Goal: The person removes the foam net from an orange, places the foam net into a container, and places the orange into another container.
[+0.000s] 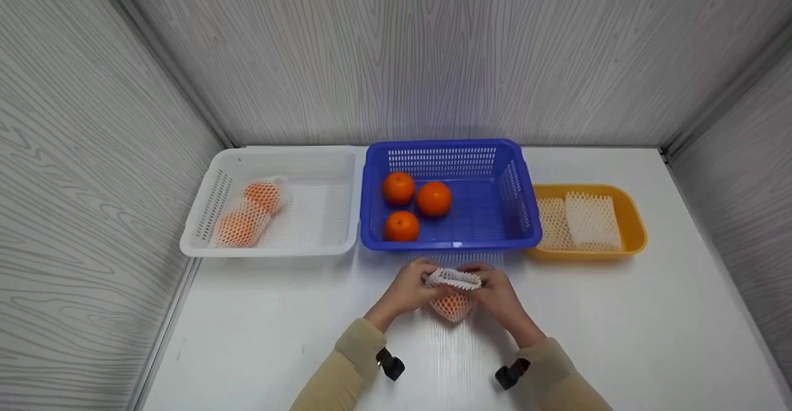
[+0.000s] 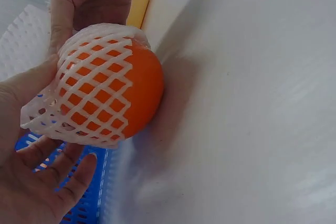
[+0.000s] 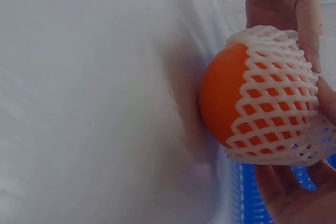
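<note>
Between both hands, just in front of the blue basket, is an orange (image 2: 148,90) partly inside a white foam net sleeve (image 1: 455,278). The mesh wraps most of the fruit, while its lower end stays bare in both wrist views. My left hand (image 1: 408,288) pinches the left side of the sleeve, thumb on the near side. On the opposite side my right hand (image 1: 497,298) grips the sleeve's rim. The sleeve's upper end gapes open above the fruit. In the right wrist view the orange's bare end (image 3: 218,95) faces the white table.
Behind the hands, the blue basket (image 1: 451,245) contains three bare oranges (image 1: 434,199). To its left, a white basket (image 1: 322,250) holds two netted oranges (image 1: 237,228). A yellow tray (image 1: 632,219) with flat foam nets (image 1: 591,220) stands at right. Wood-grain panels enclose the table.
</note>
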`<state>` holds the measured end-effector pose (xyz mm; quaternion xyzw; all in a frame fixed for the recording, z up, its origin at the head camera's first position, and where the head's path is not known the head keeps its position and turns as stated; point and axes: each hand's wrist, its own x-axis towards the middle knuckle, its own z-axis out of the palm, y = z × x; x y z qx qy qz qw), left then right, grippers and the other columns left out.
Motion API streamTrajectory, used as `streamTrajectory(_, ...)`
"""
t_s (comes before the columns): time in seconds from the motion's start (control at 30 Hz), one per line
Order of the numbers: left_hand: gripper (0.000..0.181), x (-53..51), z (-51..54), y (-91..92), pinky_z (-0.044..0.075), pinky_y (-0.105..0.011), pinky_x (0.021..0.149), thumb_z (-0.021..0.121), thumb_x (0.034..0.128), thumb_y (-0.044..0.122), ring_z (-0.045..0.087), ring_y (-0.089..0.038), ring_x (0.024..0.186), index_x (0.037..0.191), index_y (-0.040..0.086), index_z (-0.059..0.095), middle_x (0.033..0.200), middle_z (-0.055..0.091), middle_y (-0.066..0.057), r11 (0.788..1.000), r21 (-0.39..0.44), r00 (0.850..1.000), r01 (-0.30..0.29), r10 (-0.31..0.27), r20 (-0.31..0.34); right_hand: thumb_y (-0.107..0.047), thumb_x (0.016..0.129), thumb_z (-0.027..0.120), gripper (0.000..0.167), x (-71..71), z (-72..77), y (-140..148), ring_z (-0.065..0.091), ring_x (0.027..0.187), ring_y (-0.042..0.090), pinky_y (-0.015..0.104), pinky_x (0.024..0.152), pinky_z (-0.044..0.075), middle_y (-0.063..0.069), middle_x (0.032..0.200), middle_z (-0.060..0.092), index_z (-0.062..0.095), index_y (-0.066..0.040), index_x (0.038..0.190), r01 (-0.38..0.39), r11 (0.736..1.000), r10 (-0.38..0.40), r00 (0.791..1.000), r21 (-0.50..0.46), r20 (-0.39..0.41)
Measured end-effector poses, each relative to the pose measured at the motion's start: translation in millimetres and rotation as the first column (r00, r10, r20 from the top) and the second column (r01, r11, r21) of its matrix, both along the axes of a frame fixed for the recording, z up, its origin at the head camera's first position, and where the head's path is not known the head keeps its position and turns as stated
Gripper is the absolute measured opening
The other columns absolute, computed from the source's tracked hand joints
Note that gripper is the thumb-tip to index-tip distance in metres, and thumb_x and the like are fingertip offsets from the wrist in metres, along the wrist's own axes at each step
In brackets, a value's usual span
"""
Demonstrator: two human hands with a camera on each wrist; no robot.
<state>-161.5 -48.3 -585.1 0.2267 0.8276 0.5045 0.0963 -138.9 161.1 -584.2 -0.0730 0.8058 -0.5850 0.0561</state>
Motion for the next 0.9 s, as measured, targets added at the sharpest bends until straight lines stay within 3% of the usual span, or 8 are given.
streamTrajectory(0.13,0.016,-0.4,1.2,0.0,0.049,-0.035,0.085,0.083,0.0761,0.015,0.058,-0.016,0.093,0.087,0.005,0.077,0.097,0.063,0.001,1.0,0.011,1.0,-0.024,0.024,-0.005,-0.009,0.079,0.081,0.018,0.8,-2.0,-1,0.059,0.106,0.027,0.034,0.086,0.05,0.011,0.111,0.066,0.077,-0.003,0.096,-0.021,1.0,0.021,0.998,0.0,-0.056)
streamTrajectory(0.3,0.006,-0.6,2.8,-0.3,0.049,-0.033,0.083,0.078,0.0772,0.005,0.059,-0.018,0.09,0.082,0.002,0.077,0.093,0.064,-0.002,0.998,0.032,0.998,-0.048,0.049,-0.025,-0.01,0.081,0.081,0.031,2.7,-2.2,4,0.055,0.111,0.025,0.041,0.091,0.045,0.011,0.12,0.063,0.072,-0.005,0.11,-0.092,0.995,0.09,0.995,-0.027,-0.044)
streamTrajectory(0.5,0.014,1.5,2.0,-1.0,0.051,-0.03,0.079,0.07,0.0732,-0.007,0.061,-0.017,0.086,0.081,0.002,0.077,0.089,0.068,-0.002,0.995,0.079,0.997,-0.059,0.063,-0.04,-0.001,0.082,0.076,0.02,11.2,25.3,3,0.052,0.116,0.036,0.047,0.092,0.045,0.025,0.125,0.058,0.074,0.004,0.102,-0.145,0.989,0.144,0.989,-0.018,-0.029)
streamTrajectory(0.6,0.019,1.4,0.9,-1.3,0.051,-0.028,0.075,0.068,0.0721,-0.01,0.062,-0.013,0.082,0.081,0.003,0.077,0.087,0.07,-0.002,0.993,0.104,0.995,-0.06,0.068,-0.069,0.002,0.08,0.075,0.014,12.0,32.3,-1,0.054,0.115,0.038,0.045,0.092,0.045,0.026,0.121,0.061,0.075,0.005,0.094,-0.1,0.995,0.1,0.995,0.014,-0.026)
streamTrajectory(0.7,0.018,1.4,0.1,-1.9,0.051,-0.026,0.074,0.069,0.0731,-0.009,0.061,-0.011,0.08,0.084,0.004,0.076,0.086,0.07,-0.001,0.991,0.115,0.994,-0.071,0.079,-0.07,0.005,0.078,0.076,0.011,9.4,24.1,-4,0.057,0.111,0.036,0.044,0.091,0.046,0.021,0.114,0.065,0.076,0.004,0.089,-0.017,0.999,0.018,0.999,0.027,-0.034)
streamTrajectory(0.8,0.02,1.8,-0.7,-3.2,0.051,-0.029,0.075,0.078,0.0747,0.001,0.059,-0.012,0.085,0.095,0.004,0.076,0.093,0.068,0.0,0.992,0.1,0.997,-0.076,0.079,-0.026,0.005,0.077,0.078,0.013,6.2,9.8,-5,0.061,0.105,0.03,0.04,0.088,0.049,0.014,0.108,0.068,0.077,0.002,0.09,0.063,0.998,-0.062,0.997,0.022,-0.056)
streamTrajectory(0.9,0.034,2.9,-0.8,-4.9,0.049,-0.033,0.083,0.084,0.0753,0.016,0.057,-0.014,0.094,0.106,0.007,0.073,0.101,0.064,0.0,0.997,0.041,0.997,-0.071,0.069,0.033,0.002,0.079,0.078,0.017,4.7,0.2,-4,0.062,0.096,0.021,0.033,0.082,0.051,0.007,0.101,0.071,0.077,-0.002,0.095,0.108,0.994,-0.107,0.992,0.013,-0.073)
